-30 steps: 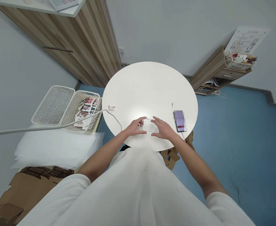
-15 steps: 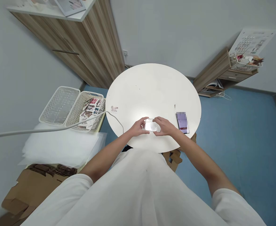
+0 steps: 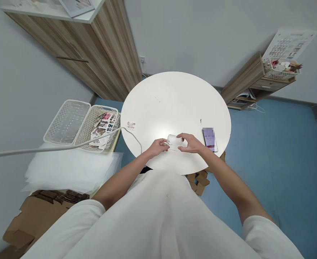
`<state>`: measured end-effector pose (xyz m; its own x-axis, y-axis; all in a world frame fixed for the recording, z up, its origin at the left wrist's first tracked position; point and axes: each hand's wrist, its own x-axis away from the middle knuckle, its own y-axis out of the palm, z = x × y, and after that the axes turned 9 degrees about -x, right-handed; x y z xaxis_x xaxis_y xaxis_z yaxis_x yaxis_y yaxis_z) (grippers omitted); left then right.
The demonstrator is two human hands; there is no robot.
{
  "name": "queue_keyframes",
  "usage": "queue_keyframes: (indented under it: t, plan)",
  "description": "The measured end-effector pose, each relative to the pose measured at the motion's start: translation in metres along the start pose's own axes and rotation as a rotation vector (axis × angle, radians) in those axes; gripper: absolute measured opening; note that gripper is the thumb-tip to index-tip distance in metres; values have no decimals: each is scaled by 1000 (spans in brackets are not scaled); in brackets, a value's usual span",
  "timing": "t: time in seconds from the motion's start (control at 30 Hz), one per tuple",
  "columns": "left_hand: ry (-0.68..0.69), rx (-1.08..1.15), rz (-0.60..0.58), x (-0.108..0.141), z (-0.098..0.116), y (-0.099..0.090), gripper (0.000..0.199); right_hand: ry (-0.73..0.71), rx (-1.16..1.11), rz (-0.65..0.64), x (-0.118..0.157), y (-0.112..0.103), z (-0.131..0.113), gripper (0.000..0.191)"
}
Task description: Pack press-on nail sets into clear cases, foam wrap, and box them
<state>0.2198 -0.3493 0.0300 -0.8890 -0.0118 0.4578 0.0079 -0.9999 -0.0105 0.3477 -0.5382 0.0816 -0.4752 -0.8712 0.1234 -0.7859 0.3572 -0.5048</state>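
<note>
On the round white counter (image 3: pixel 172 97), taking twelve as its far edge, a clear plastic case (image 3: pixel 174 142) sits toward six o'clock. The left grip (image 3: pixel 157 148) holds its nine-o'clock end; the right grip (image 3: pixel 191 143) curls around its three-o'clock end. A phone (image 3: pixel 208 140) lies at four o'clock, a small printed sheet (image 3: pixel 130 125) at nine. Off the edge, a white basket of cards (image 3: pixel 80 131) stands at nine, a wood-grain cabinet (image 3: pixel 116 46) at eleven.
</note>
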Motion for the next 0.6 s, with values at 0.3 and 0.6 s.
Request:
queue_keyframes:
  t: [0.3, 0.6]
  plan:
    - [42, -30, 47, 11, -18, -6, 33, 429, -422, 344, -30, 14, 14, 58]
    - [25, 4, 87, 12, -19, -2, 37, 583, -639, 429, -24, 30, 25, 51]
